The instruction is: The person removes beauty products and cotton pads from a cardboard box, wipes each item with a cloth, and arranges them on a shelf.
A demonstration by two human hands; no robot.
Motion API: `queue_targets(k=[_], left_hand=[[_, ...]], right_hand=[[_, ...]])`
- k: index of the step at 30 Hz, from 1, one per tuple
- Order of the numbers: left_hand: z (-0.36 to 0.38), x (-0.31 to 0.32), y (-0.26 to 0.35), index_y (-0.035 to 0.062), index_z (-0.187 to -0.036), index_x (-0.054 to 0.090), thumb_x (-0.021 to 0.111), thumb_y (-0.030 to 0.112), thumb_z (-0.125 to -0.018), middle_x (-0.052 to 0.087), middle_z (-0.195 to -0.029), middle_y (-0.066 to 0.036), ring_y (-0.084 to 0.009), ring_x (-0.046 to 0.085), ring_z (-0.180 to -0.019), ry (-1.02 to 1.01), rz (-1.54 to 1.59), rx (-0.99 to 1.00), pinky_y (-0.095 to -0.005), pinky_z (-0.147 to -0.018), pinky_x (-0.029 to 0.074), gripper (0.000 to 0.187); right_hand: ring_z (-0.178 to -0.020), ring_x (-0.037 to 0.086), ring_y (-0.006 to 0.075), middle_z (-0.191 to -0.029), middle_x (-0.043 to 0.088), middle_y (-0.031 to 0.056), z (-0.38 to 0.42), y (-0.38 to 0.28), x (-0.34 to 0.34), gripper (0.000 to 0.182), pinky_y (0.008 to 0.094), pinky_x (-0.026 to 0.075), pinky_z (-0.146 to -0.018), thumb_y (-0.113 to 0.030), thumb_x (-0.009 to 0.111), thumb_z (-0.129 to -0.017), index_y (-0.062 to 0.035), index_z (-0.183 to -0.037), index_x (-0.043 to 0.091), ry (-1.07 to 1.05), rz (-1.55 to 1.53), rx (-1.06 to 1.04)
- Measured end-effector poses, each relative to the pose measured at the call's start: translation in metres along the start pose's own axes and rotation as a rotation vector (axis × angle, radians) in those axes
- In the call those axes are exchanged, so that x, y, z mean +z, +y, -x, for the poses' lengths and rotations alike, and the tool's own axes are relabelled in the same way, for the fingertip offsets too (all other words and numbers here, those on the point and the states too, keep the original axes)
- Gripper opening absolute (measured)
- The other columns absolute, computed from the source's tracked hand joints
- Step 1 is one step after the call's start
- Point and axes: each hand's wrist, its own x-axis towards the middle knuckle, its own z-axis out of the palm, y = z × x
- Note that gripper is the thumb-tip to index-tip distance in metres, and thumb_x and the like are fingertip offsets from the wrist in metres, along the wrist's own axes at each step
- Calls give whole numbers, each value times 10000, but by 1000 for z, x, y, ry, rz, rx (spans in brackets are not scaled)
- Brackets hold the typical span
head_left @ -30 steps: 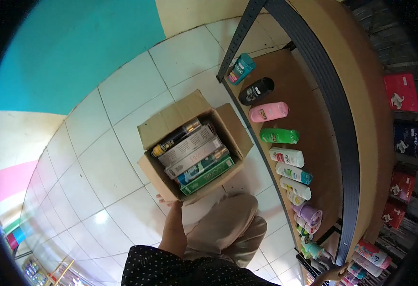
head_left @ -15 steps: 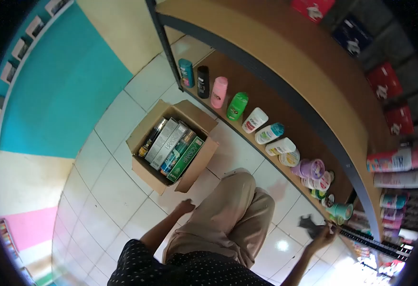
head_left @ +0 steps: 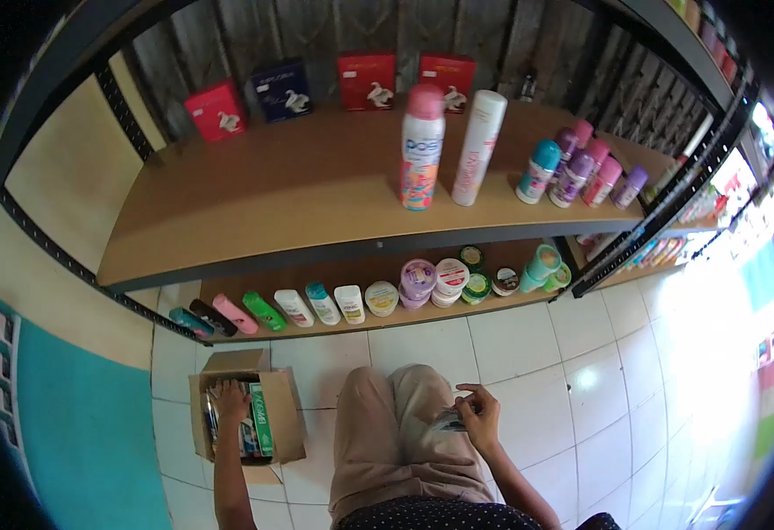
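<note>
Left hand point(head_left: 231, 402) reaching down into box point(head_left: 290, 424) on floor, fingers spread over upright packs point(head_left: 260, 419); grip not discernible. Right hand point(head_left: 480, 417) right of box, on knee, fingers pinched on small dark item point(head_left: 450, 421). Bottles above box, ranged along lower shelf point(head_left: 387, 320) edge.

The upper shelf point(head_left: 254, 194) lies open at left; spray cans point(head_left: 422, 146) crowd its right.

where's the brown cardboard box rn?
Head view, lower left: the brown cardboard box sits open on the white tiled floor below the bottom shelf, beside the person's knee, with the left hand reaching into it.
</note>
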Motion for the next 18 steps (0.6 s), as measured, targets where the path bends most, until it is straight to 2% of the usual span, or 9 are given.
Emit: queue_targets(k=[2, 3, 6, 8, 11, 13, 14, 16, 18], left_hand=[[3, -18, 3, 56, -1078, 428, 605, 337, -703, 380, -1234, -143, -273, 231, -1227, -51, 6, 91, -557, -979, 105, 501], [-8, 7, -12, 45, -1027, 438, 644, 340, -662, 438, -1162, -159, -271, 323, -1170, 122, 56, 172, -540, -980, 129, 512], [4, -26, 2, 39, -1005, 449, 682, 356, -608, 487, -1061, -155, -292, 423, -1061, -37, 78, 167, -523, -971, 173, 559], [1, -9, -11, 41, -972, 460, 706, 376, -557, 510, -960, -136, -309, 472, -961, 77, 170, 225, -496, -962, 213, 588], [28, -27, 7, 39, -947, 464, 728, 252, -546, 511, -938, -136, -308, 467, -969, 108, 85, 254, -459, -918, 299, 525], [41, -23, 14, 37, -983, 447, 709, 88, -550, 491, -962, -142, -298, 470, -955, 153, 441, 118, -397, -846, 380, 508], [39, -6, 10, 37, -983, 447, 709, 88, -550, 491, -962, -142, -298, 470, -955, 152, 439, 116, -397, -846, 380, 508], [25, 40, 0, 43, -1013, 429, 670, -33, -533, 466, -978, -141, -288, 473, -936, 346, 1093, 64, -372, -780, 414, 543], [57, 9, 21, 38, -1036, 418, 662, 11, -583, 457, -993, -140, -278, 471, -935, 490, 937, 126, -365, -788, 405, 515]], right_hand=[[-505, 514, 87, -563, 574, 65, 0, 5, 0, 179, 224, 396, -483, -28, 543, -719, -10, -895, 573, 6, -47, 50], [-506, 510, 81, -575, 571, 62, -2, 5, 0, 178, 215, 395, -483, -8, 530, -721, -1, -895, 566, -5, -38, 29], [-515, 511, 78, -598, 575, 60, -5, 1, -2, 178, 211, 398, -475, 5, 518, -724, 13, -898, 558, -12, -32, 18], [-512, 512, 86, -605, 579, 65, -6, 0, -2, 184, 216, 405, -475, -6, 516, -722, 17, -901, 558, -24, 1, -34], [-559, 533, 99, -638, 594, 78, -5, -5, -3, 228, 230, 421, -506, -12, 497, -695, 9, -912, 564, -33, -60, 19], [-601, 540, 107, -690, 599, 87, -4, -10, -4, 239, 229, 430, -531, -8, 491, -693, 11, -921, 561, -43, -115, 27], [-643, 548, 116, -742, 604, 97, -4, -11, -4, 251, 228, 438, -555, -4, 485, -690, 14, -930, 557, -53, -169, 37], [-686, 551, 124, -784, 601, 97, -6, -9, -7, 270, 227, 445, -590, 12, 491, -680, 17, -943, 551, -90, -192, 2], [-730, 555, 132, -826, 599, 97, -7, -8, -11, 290, 226, 453, -626, 27, 496, -669, 21, -955, 544, -127, -209, -32]])
